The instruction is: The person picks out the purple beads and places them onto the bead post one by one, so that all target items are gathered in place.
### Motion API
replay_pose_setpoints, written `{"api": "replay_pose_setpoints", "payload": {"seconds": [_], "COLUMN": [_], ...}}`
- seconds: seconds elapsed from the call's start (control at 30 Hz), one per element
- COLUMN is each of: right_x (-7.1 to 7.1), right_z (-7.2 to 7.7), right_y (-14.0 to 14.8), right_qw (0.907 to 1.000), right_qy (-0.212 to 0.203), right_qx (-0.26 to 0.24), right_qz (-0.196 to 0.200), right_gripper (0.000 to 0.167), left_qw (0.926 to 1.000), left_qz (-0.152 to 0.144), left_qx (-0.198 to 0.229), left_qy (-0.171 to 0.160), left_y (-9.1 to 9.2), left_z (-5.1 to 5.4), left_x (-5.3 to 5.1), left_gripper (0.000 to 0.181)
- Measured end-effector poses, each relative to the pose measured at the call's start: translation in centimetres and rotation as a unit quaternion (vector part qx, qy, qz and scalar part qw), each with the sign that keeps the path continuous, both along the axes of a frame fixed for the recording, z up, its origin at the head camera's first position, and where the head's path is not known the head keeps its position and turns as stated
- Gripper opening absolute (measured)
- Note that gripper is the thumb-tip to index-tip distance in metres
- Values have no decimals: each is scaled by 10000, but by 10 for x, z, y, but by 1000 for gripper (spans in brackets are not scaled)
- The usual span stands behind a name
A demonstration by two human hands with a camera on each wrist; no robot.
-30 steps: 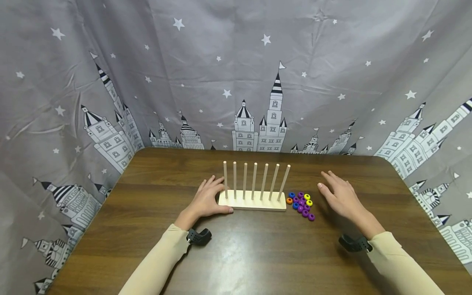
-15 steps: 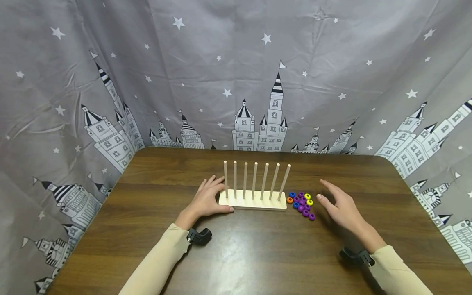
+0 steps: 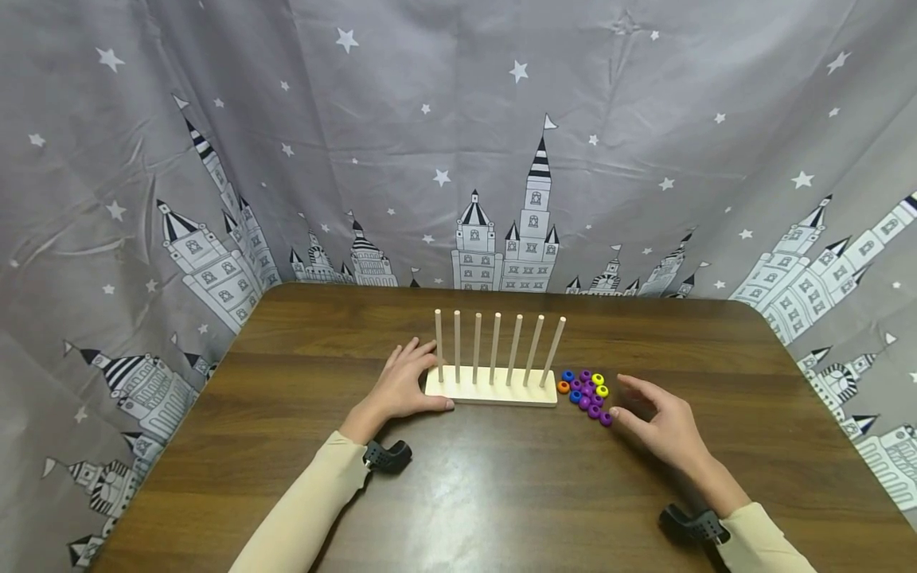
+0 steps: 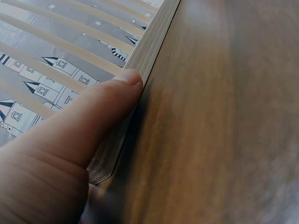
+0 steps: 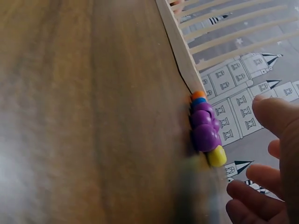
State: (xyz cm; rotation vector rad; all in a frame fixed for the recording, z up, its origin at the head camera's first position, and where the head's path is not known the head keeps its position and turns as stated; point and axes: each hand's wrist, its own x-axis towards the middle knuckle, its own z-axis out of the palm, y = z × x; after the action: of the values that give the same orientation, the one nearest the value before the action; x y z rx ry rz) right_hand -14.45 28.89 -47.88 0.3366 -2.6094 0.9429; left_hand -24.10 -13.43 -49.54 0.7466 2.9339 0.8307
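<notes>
A pale wooden base (image 3: 490, 388) with several upright pegs (image 3: 495, 350) stands on the table. My left hand (image 3: 401, 387) grips its left end, thumb along the front edge, as the left wrist view also shows with the thumb (image 4: 107, 100) on the wood (image 4: 145, 56). Against the right end of the base lies a cluster of purple beads (image 3: 587, 391), with yellow (image 3: 602, 391), blue (image 3: 575, 396) and orange (image 3: 563, 387) ones. My right hand (image 3: 666, 426) hovers just right of them, thumb and fingers parted, holding nothing; in the right wrist view the beads (image 5: 204, 137) sit left of its fingers.
The brown wooden table (image 3: 501, 493) reaches back to a grey curtain (image 3: 401, 159) printed with castles and stars. Black bands with cameras are on both wrists, the left one (image 3: 387, 458) near the front of the base and the right one (image 3: 691, 525) over the table's right side.
My right hand has come down toward the front of the table and slightly closer to the beads, its thumb now beside the nearest purple one. The left hand and the base have stayed put.
</notes>
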Motion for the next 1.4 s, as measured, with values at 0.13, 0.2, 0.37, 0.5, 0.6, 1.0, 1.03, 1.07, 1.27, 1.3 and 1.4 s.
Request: {"api": "replay_pose_setpoints", "payload": {"seconds": [0.13, 0.2, 0.37, 0.5, 0.6, 1.0, 1.03, 1.07, 1.27, 1.3, 1.4], "right_x": [3, 4, 4, 4, 3, 3, 2, 2, 1, 1, 1], "right_z": [-4, -6, -12, -13, -15, -23, -24, -24, -26, -27, -26], "right_y": [-4, -5, -7, -9, -10, -11, -11, -11, -11, -11, -11], "right_qw": [9998, 9997, 9998, 9998, 9997, 9984, 9983, 9981, 9981, 9982, 9981], "right_qy": [50, 92, 91, 93, 168, 464, 484, 507, 541, 542, 553], "right_qx": [-184, -199, -125, -112, -58, -190, -209, -218, -141, -112, -54], "right_qz": [59, 91, 116, 145, 171, 245, 252, 262, 251, 247, 256], "right_gripper": [40, 36, 28, 25, 24, 26, 26, 26, 27, 27, 27], "left_qw": [10000, 10000, 10000, 10000, 10000, 10000, 10000, 10000, 10000, 10000, 10000], "left_qz": [0, 4, 17, 18, 5, -12, -13, -14, -3, -3, 4], "left_qx": [-10, -11, -22, -33, -34, -34, -43, -45, -65, -64, -54], "left_qy": [9, 0, -42, -57, -40, -40, -33, -33, -72, -75, -70], "left_y": [-1, -1, 0, 0, 1, -1, -1, -1, -1, 0, 0], "left_z": [-1, -1, 0, 0, 0, 0, 0, 0, 0, 0, 0], "left_x": [-1, -1, 0, -1, -1, 0, 0, 0, -1, -1, -1], "left_gripper": [71, 71, 71, 71, 71, 70, 71, 71, 71, 71, 71]}}
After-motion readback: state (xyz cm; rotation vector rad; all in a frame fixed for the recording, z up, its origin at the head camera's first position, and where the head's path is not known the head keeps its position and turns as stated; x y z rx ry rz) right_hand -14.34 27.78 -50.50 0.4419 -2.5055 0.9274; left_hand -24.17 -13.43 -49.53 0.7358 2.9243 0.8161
